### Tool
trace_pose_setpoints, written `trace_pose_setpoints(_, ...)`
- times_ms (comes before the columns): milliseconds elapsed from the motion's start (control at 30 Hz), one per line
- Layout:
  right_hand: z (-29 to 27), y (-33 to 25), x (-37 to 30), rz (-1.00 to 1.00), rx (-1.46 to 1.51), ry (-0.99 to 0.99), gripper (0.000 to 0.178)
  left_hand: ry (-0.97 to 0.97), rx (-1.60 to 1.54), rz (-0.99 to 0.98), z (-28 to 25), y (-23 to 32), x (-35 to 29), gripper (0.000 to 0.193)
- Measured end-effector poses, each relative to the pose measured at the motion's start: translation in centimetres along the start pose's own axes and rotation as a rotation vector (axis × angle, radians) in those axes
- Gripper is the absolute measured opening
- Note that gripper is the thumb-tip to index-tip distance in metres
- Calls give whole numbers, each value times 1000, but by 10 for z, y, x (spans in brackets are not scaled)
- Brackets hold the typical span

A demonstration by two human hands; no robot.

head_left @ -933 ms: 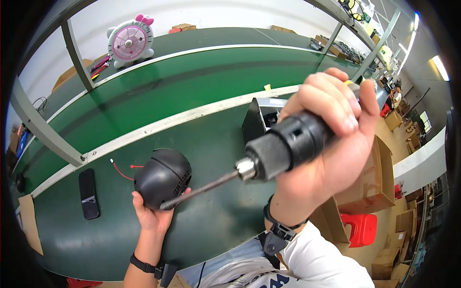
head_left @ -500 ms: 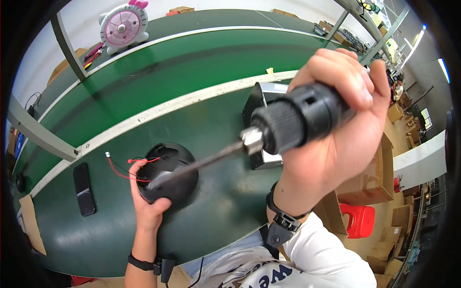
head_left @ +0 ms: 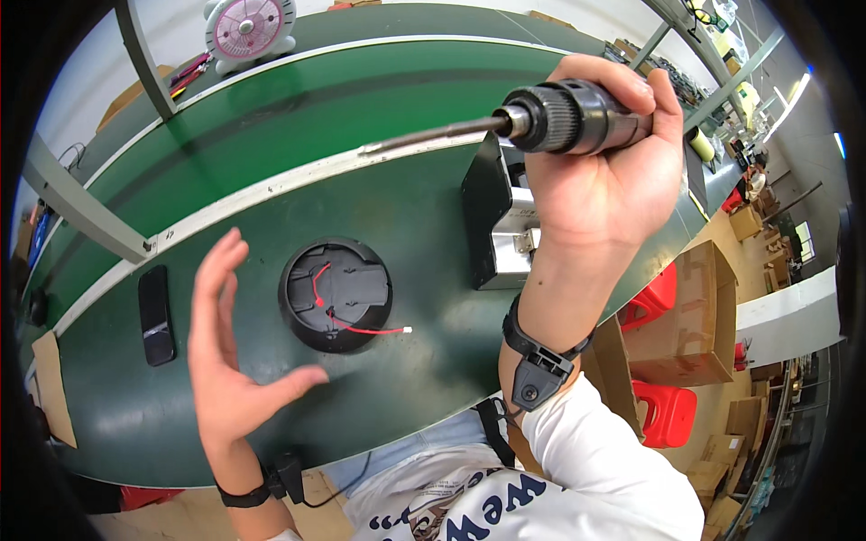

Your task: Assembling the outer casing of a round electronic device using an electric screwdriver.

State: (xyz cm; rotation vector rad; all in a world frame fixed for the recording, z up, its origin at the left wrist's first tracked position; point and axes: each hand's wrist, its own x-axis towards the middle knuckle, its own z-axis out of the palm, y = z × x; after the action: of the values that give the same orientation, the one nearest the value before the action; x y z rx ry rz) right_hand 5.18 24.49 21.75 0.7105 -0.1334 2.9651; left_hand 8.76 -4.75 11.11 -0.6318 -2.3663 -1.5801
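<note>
A black electric screwdriver [head_left: 586, 115] with a long bit is gripped in my right hand [head_left: 604, 185], raised over the right part of the bench, its bit pointing left. Below and to the left of the bit, a round black plastic housing [head_left: 336, 295] rests on the green bench top, its recessed side up. Red and black wires [head_left: 370, 330] run out of it, one ending in a small white connector over the right rim. My left hand [head_left: 236, 361] is apart from the housing at its left, thumb and fingers spread and holding nothing.
A dark phone [head_left: 156, 316] lies left on the bench. A black and silver metal box [head_left: 496, 216] stands beside my right forearm. Behind is a green conveyor belt [head_left: 361, 99] with a pale rail; a pink and white fan [head_left: 249, 29] stands beyond. Cartons [head_left: 681, 316] and red stools [head_left: 666, 413] are at right.
My left hand has let go of the housing, which now lies flat with its wires turned to the right. The screwdriver has moved away from it, up and back.
</note>
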Motion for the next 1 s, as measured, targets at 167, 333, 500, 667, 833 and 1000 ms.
trace_pose_setpoints(167,6,6,-5,4,5,4,26,-93,-141,189,48,65,29,74)
trace_pose_setpoints(333,8,22,-8,59,52,5,26,-112,-128,121,95,73,39,73)
trace_pose_setpoints(500,7,16,-7,0,54,41,26,27,-155,52,91,59,48,43)
trace_pose_setpoints(667,11,15,-8,-4,38,3,25,15,-246,1,83,49,53,37)
trace_pose_setpoints(833,13,8,-9,-7,47,-13,25,-107,-368,-58,83,59,52,31)
trace_pose_setpoints(1000,14,5,-10,-27,59,-31,23,197,-127,-6,77,5,90,78)
